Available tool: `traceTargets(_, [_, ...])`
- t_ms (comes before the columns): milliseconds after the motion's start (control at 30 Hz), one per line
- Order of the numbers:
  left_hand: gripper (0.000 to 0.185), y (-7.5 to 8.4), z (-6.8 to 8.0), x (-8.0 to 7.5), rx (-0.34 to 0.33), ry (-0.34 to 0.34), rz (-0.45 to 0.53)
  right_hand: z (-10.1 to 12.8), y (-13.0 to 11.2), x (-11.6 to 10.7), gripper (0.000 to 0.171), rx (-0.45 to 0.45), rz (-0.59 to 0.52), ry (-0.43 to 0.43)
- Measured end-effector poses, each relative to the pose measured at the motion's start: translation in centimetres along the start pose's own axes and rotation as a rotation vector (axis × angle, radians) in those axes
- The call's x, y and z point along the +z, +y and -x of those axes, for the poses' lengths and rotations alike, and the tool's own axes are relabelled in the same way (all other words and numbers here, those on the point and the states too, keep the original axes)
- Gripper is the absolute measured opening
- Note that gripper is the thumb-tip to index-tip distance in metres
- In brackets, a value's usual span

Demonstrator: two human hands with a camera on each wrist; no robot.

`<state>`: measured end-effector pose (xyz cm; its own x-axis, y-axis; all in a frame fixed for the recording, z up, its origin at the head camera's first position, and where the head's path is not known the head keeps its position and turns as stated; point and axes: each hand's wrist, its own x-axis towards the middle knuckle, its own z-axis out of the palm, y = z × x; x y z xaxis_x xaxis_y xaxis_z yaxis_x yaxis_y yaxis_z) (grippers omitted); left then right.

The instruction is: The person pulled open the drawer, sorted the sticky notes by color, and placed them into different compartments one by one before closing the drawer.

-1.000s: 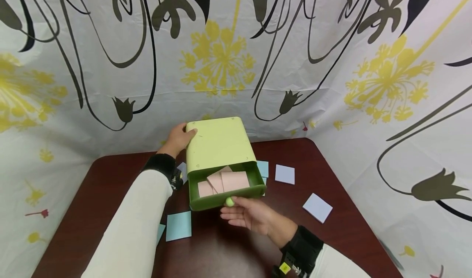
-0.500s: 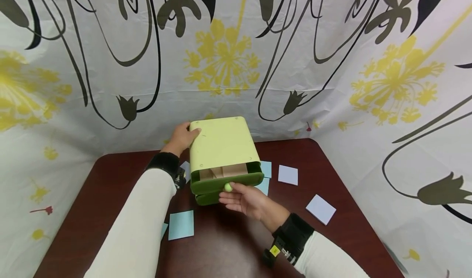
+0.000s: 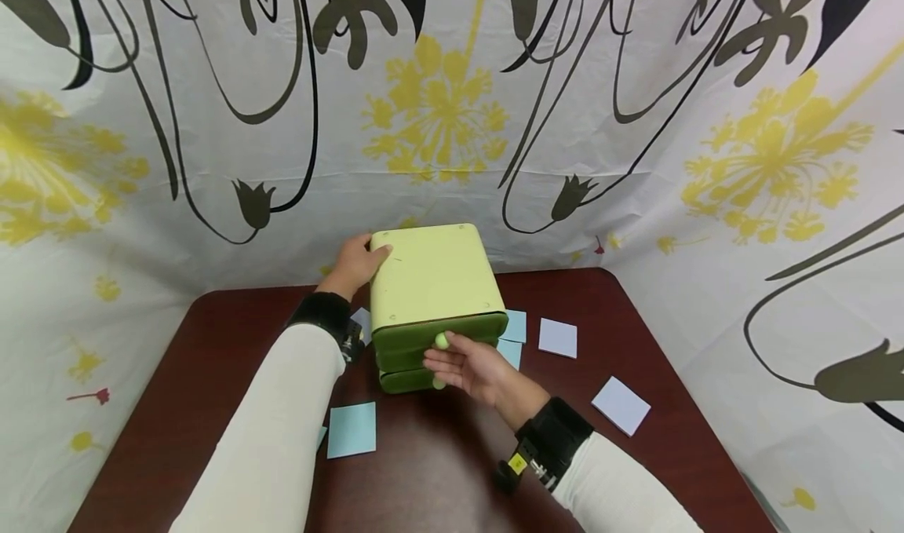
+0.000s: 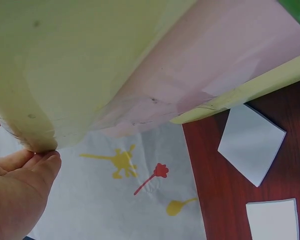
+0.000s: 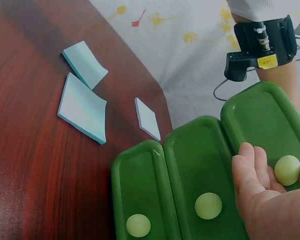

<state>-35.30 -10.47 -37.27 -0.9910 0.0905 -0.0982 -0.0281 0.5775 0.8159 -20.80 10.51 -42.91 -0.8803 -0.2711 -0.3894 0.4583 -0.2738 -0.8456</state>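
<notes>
A small chest of drawers with a pale yellow-green casing (image 3: 434, 274) stands at the far middle of the table. My left hand (image 3: 353, 264) grips its rear left corner, thumb over the top; some of its fingers are hidden behind. My right hand (image 3: 472, 366) pinches the round knob (image 5: 287, 170) of the top drawer (image 3: 406, 338) between thumb and fingers. That drawer's green front sits flush with the casing. Below it, the middle drawer (image 5: 194, 155) and bottom drawer (image 5: 137, 185) each show a light green knob in the right wrist view.
Light blue sticky notes (image 3: 351, 431) lie at the chest's front left, and more blue notes (image 5: 82, 107) are beside its right. Pale lavender pads (image 3: 558, 337) lie farther right on the dark red-brown table (image 3: 551, 297). A patterned cloth (image 3: 325, 140) hangs close behind the table.
My right hand has pushed the top drawer back into the casing, covering the pink papers inside. The left hand has stayed on the casing, and the head view has shifted slightly.
</notes>
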Motion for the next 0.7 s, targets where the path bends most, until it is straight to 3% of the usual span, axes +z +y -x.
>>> traceTargets(267, [0.056,0.28,0.08,-0.07,-0.002,-0.011,0.005,-0.43,-0.41,0.36,0.036,-0.001,0.016,0.023])
traceTargets(700, [0.06,0.25,0.25,-0.14,-0.026,-0.038,0.098,-0.77,-0.55,0.41,0.041,-0.007,0.059,0.03])
